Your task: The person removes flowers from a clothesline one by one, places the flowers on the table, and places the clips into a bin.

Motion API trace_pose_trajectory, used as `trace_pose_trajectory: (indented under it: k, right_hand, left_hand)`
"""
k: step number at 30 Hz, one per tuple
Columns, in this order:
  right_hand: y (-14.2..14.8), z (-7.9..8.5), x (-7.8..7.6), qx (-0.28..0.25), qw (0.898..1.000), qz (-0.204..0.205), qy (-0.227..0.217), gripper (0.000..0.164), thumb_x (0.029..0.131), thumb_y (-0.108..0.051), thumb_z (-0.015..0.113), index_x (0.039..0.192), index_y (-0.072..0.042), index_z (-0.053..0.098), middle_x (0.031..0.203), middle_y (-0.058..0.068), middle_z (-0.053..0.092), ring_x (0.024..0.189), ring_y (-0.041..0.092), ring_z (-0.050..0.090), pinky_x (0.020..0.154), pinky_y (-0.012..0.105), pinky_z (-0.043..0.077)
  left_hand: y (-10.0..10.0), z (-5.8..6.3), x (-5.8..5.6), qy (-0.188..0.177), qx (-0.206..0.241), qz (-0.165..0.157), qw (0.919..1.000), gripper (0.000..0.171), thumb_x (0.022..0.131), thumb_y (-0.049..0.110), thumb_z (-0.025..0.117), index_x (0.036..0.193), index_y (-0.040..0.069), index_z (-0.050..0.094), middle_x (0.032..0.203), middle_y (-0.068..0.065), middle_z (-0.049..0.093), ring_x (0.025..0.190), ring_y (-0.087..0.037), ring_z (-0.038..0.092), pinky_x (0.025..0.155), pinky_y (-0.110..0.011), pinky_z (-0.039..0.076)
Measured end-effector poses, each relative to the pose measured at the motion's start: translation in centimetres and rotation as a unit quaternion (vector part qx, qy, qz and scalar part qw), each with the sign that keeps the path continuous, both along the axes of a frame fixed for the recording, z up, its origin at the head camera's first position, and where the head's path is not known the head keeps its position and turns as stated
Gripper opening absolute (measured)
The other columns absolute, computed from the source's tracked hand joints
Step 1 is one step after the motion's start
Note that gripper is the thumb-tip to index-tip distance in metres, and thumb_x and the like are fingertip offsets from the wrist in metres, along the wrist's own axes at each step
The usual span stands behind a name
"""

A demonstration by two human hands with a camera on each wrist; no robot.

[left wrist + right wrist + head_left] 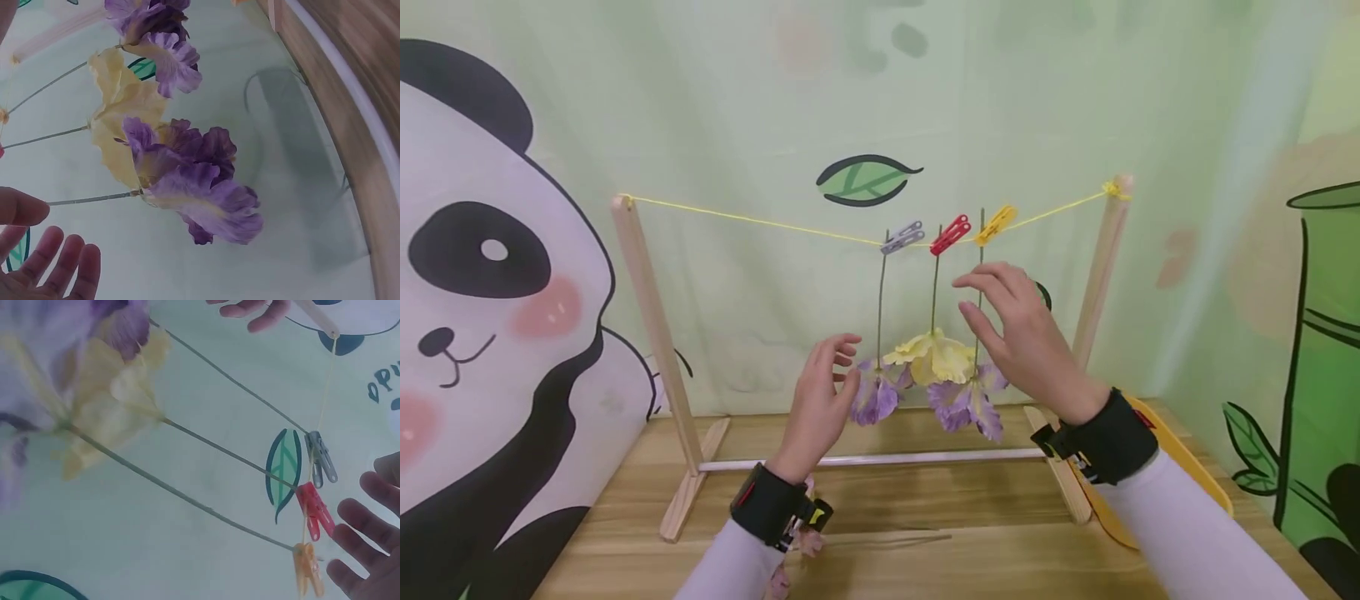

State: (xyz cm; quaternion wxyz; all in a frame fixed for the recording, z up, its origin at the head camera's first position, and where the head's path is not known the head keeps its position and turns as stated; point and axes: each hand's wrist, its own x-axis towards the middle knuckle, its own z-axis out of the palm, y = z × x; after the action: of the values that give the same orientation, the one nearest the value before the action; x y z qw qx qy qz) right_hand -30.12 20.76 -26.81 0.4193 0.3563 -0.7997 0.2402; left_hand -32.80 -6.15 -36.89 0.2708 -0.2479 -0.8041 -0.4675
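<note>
Three artificial flowers hang upside down from a yellow string (752,220): a purple flower (876,395) at left, a pale yellow flower (934,357) in the middle, another purple flower (970,402) at right. Their stems are clipped by a grey clothespin (902,237), a red clothespin (951,235) and a yellow clothespin (997,224). My left hand (822,396) is just left of the left purple flower, fingers relaxed and holding nothing. Beside the right stem, below the yellow clothespin, my right hand (1018,329) is also empty with loosely bent fingers.
Wooden posts (658,333) on feet carry the string, joined low by a white rod (880,459). Pink flowers (809,542) with thin stems lie on the table behind my left forearm. A yellow tray (1187,467) stands at right, partly behind my right arm. A printed curtain hangs behind.
</note>
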Motion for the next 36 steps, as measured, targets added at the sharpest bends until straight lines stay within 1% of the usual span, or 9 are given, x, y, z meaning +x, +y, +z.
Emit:
trace_pose_trajectory:
  k: [4,9,14,18,21,24,29,32,36]
  right_hand:
    - [-1.0,2.4,-1.1,0.018,1.000,-0.005,0.020,0.032,0.098,-0.006,0.072,0.127,0.003,0.064,0.128,0.021,0.058,0.128,0.040,0.047,0.113,0.057,0.032]
    - [-2.1,5.0,-2.5,0.047,0.998,-0.023,0.023,0.040,0.097,-0.012,0.075,0.132,0.003,0.061,0.132,0.021,0.057,0.137,0.041,0.041,0.119,0.054,0.027]
    - [-2.8,6.8,-3.6,0.093,0.994,-0.057,-0.010,0.044,0.101,-0.019,0.072,0.138,0.001,0.059,0.138,0.021,0.058,0.145,0.039,0.037,0.124,0.051,0.021]
    - [-3.3,7.8,-4.1,0.146,0.985,-0.082,-0.038,0.048,0.102,-0.025,0.070,0.142,-0.001,0.057,0.143,0.021,0.056,0.149,0.040,0.032,0.126,0.053,0.013]
    - [-3.6,8.3,-4.3,0.176,0.978,-0.094,-0.052,0.049,0.103,-0.028,0.069,0.142,-0.002,0.056,0.143,0.020,0.056,0.150,0.040,0.030,0.127,0.055,0.010]
    - [-3.8,8.6,-4.5,0.197,0.973,-0.102,-0.060,0.048,0.103,-0.028,0.068,0.142,-0.002,0.057,0.141,0.020,0.057,0.148,0.040,0.033,0.126,0.055,0.012]
    - [-4.2,9.0,-4.7,0.209,0.970,-0.105,-0.060,0.044,0.104,-0.026,0.067,0.140,-0.002,0.059,0.134,0.020,0.060,0.137,0.041,0.042,0.122,0.055,0.020]
    - [-4.4,9.3,-4.9,0.216,0.968,-0.110,-0.065,0.043,0.104,-0.025,0.067,0.139,-0.002,0.060,0.129,0.020,0.061,0.132,0.041,0.045,0.118,0.055,0.024]
    - [-4.5,9.6,-4.9,0.228,0.962,-0.120,-0.087,0.034,0.105,-0.021,0.066,0.133,-0.002,0.066,0.120,0.017,0.064,0.123,0.040,0.048,0.114,0.055,0.029]
  left_hand:
    - [0.6,1.1,-1.2,0.012,-0.006,-0.003,0.9999,0.046,0.101,-0.002,0.058,0.145,0.007,0.049,0.119,-0.016,0.058,0.107,-0.032,0.060,0.090,-0.049,0.055]
    - [1.3,2.3,-2.7,0.035,-0.002,-0.001,0.9994,0.046,0.104,0.003,0.058,0.148,0.008,0.046,0.119,-0.017,0.058,0.109,-0.035,0.060,0.093,-0.052,0.054]
    - [2.0,3.2,-3.5,0.042,0.012,-0.010,0.9990,0.049,0.104,0.005,0.060,0.151,0.008,0.043,0.123,-0.018,0.057,0.114,-0.034,0.059,0.096,-0.055,0.053]
    - [2.5,3.7,-3.8,0.034,0.025,-0.025,0.9988,0.057,0.104,0.007,0.060,0.156,0.011,0.037,0.127,-0.019,0.057,0.119,-0.037,0.060,0.097,-0.055,0.053]
    - [2.8,4.1,-3.9,0.028,0.026,-0.029,0.9989,0.061,0.105,0.007,0.060,0.159,0.014,0.033,0.128,-0.018,0.057,0.121,-0.036,0.060,0.098,-0.054,0.054]
    - [3.1,4.4,-4.1,0.027,0.023,-0.029,0.9990,0.064,0.104,0.005,0.061,0.160,0.017,0.032,0.128,-0.018,0.058,0.121,-0.035,0.060,0.097,-0.052,0.055]
    - [3.6,4.9,-4.4,0.030,0.007,-0.016,0.9994,0.070,0.104,0.002,0.061,0.163,0.021,0.028,0.123,-0.017,0.066,0.115,-0.030,0.066,0.096,-0.046,0.057]
    - [3.8,5.0,-4.4,0.036,-0.005,-0.004,0.9993,0.070,0.104,0.002,0.060,0.163,0.023,0.028,0.115,-0.016,0.069,0.109,-0.029,0.070,0.095,-0.045,0.058]
    - [3.9,4.7,-4.5,0.050,-0.007,0.005,0.9987,0.067,0.104,0.001,0.060,0.161,0.023,0.034,0.109,-0.013,0.069,0.105,-0.030,0.072,0.089,-0.046,0.059]
